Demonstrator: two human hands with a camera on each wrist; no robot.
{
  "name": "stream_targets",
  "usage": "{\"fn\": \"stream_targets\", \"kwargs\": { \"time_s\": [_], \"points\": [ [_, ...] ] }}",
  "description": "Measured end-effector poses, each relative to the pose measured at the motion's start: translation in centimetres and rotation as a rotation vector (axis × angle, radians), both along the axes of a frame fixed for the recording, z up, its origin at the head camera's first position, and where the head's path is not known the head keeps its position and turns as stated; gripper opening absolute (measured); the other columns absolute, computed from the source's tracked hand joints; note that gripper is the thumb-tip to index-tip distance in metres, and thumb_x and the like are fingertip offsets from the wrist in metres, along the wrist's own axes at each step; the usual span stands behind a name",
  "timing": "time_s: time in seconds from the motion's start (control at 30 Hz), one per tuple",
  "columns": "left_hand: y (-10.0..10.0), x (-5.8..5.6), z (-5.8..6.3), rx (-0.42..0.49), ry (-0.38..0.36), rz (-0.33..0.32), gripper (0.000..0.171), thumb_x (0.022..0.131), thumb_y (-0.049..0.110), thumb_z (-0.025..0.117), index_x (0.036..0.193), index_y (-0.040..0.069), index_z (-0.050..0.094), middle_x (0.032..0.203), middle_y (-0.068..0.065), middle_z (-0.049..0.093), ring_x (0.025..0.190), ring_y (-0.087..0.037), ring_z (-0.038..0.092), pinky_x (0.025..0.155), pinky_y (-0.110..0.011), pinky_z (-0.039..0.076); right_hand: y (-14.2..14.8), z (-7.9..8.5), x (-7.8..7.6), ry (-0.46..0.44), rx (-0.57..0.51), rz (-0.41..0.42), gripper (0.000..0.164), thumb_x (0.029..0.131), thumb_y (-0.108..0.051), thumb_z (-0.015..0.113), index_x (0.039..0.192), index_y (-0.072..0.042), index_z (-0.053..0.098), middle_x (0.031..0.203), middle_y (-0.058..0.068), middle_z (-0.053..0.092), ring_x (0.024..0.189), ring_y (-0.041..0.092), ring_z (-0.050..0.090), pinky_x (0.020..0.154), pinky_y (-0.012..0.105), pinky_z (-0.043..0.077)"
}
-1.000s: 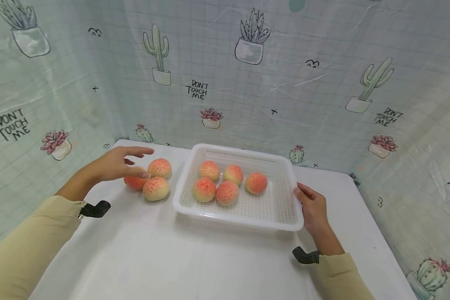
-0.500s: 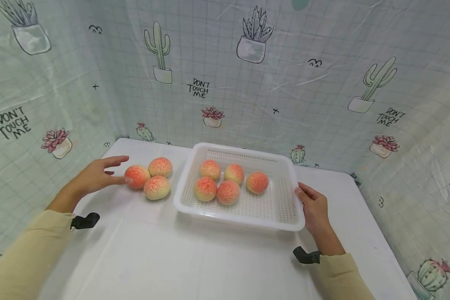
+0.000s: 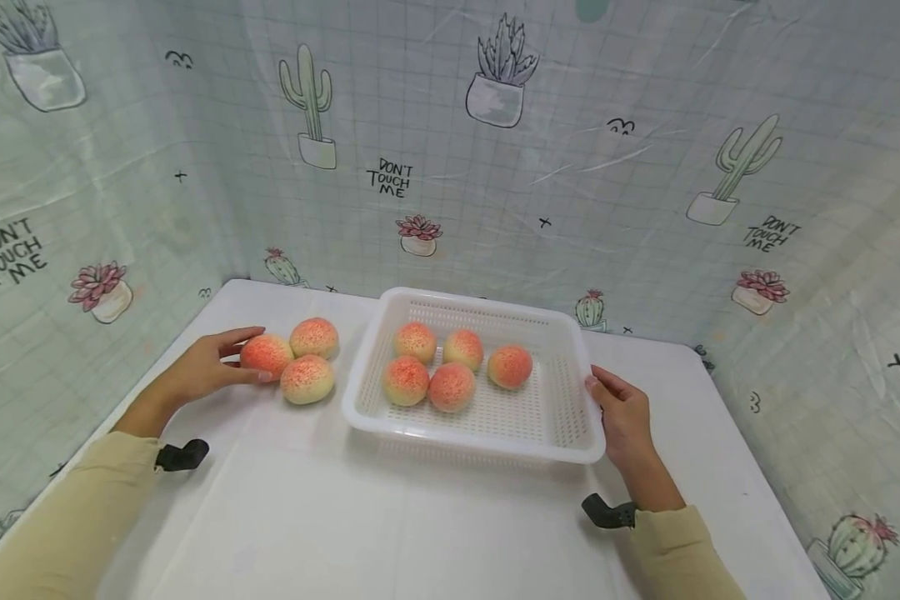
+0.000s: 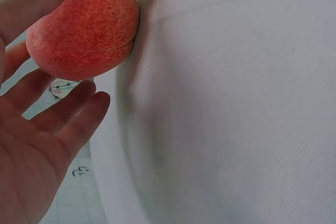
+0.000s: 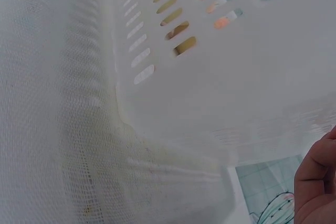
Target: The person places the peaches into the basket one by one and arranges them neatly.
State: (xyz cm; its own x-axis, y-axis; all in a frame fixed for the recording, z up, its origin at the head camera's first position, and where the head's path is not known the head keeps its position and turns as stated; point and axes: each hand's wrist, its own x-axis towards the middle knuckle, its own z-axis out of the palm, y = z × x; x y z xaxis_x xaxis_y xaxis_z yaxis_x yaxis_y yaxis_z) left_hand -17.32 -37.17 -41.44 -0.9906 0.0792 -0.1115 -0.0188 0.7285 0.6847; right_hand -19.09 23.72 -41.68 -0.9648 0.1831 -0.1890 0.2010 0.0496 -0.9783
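Note:
My left hand (image 3: 204, 368) is around the leftmost red-speckled peach (image 3: 264, 353) on the table, thumb on the near side and fingers behind. The left wrist view shows the thumb (image 4: 31, 4) lying over this peach, with the lower fingers just clear of it. Touching it are two paler peaches, one behind (image 3: 315, 336) and one in front (image 3: 307, 382). A white plastic basket (image 3: 472, 442) stands to their right, holding several peaches (image 3: 452, 387). At its right end my right hand (image 3: 627, 421) grips the rim; the right wrist view shows only part of that hand.
A white cloth (image 3: 360, 525) covers the table. Behind and at both sides hangs a curtain (image 3: 607, 183) printed with cacti. Black wrist devices (image 3: 183, 456) sit at both cuffs.
My left hand first drew back leftward from above the three loose peaches, then came in around the leftmost one. My right hand and the basket stayed put.

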Motion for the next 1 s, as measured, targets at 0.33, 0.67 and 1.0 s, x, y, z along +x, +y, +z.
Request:
{"fn": "stream_targets", "kwargs": {
  "time_s": [0.33, 0.67, 1.0],
  "points": [
    [0.4, -0.5, -0.8, -0.039, 0.019, 0.038, 0.1, 0.085, 0.047, 0.086, 0.16, 0.004, 0.037, 0.161, -0.034, 0.036, 0.14, -0.058, 0.045, 0.111, -0.069, 0.046, 0.0, -0.2, -0.1, 0.003, 0.005, 0.004, 0.051, 0.105, -0.032, 0.064, 0.15, -0.01, 0.055, 0.117, -0.013, 0.065, 0.098, 0.0, 0.07, 0.086, 0.018, 0.062],
    [0.3, -0.3, -0.3, -0.048, 0.028, 0.093, 0.101, 0.079, 0.054, 0.088, 0.156, 0.005, 0.044, 0.157, -0.032, 0.043, 0.138, -0.053, 0.048, 0.11, -0.067, 0.048, 0.0, -0.1, 0.1, -0.007, 0.03, 0.001, 0.052, 0.105, -0.034, 0.063, 0.152, -0.011, 0.054, 0.123, -0.01, 0.064, 0.099, 0.0, 0.069, 0.086, 0.017, 0.061],
    [-0.5, 0.3, 1.2, -0.067, 0.056, 0.1, 0.095, 0.082, 0.049, 0.088, 0.154, 0.004, 0.046, 0.155, -0.031, 0.046, 0.134, -0.052, 0.05, 0.105, -0.065, 0.052, -0.1, 0.0, 0.1, -0.006, 0.04, -0.006, 0.05, 0.105, -0.033, 0.063, 0.15, -0.012, 0.055, 0.122, -0.012, 0.065, 0.099, -0.001, 0.068, 0.085, 0.016, 0.061]
  ]
}}
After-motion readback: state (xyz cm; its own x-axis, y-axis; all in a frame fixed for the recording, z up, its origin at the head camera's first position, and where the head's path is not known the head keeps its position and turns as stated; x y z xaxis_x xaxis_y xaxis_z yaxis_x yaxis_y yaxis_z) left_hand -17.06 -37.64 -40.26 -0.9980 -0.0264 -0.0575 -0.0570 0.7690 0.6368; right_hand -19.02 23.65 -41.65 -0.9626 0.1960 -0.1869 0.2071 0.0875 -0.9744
